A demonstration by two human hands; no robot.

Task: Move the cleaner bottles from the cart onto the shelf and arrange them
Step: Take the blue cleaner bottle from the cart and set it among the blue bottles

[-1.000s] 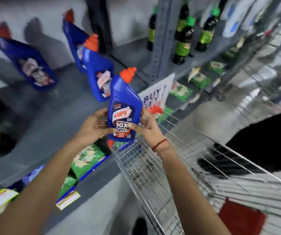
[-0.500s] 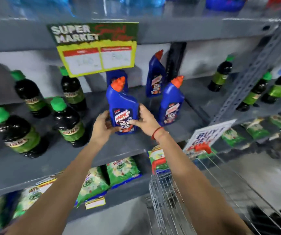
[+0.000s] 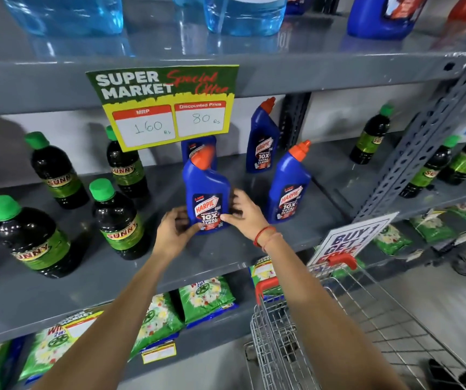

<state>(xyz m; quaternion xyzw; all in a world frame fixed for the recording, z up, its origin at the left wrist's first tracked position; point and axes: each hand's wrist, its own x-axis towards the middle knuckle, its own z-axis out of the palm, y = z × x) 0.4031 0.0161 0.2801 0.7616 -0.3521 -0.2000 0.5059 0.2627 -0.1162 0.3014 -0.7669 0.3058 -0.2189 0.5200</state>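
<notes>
The blue cleaner bottle (image 3: 208,197) with the orange cap stood upright on the grey middle shelf (image 3: 226,249), near its front edge, label facing the camera. The left hand (image 3: 177,225) was at the bottle's lower left side, fingers curled and thumb against the label edge. The right hand (image 3: 244,213) was at its lower right side, thumb on the label's lower corner and fingers spread behind the bottle. Both hands were grasping the bottle lightly at its base. A red thread band (image 3: 264,236) circled the right wrist.

Three more blue bottles were on the same shelf: one directly behind the held bottle (image 3: 198,147), partly hidden by it and by the price sign; one farther back to the right (image 3: 262,139); and one just right of the right hand (image 3: 291,184), apart from the held bottle. All stood upright.

To the left stood four dark bottles with green caps (image 3: 116,218). More of these stood to the far right (image 3: 371,136), beyond the perforated upright post (image 3: 423,142).

A yellow and green price sign (image 3: 167,105) hung from the shelf above. Green packets (image 3: 206,299) lay on the lower shelf. The wire cart (image 3: 324,333) stood at the near right, below the right forearm; its contents could not be made out.
</notes>
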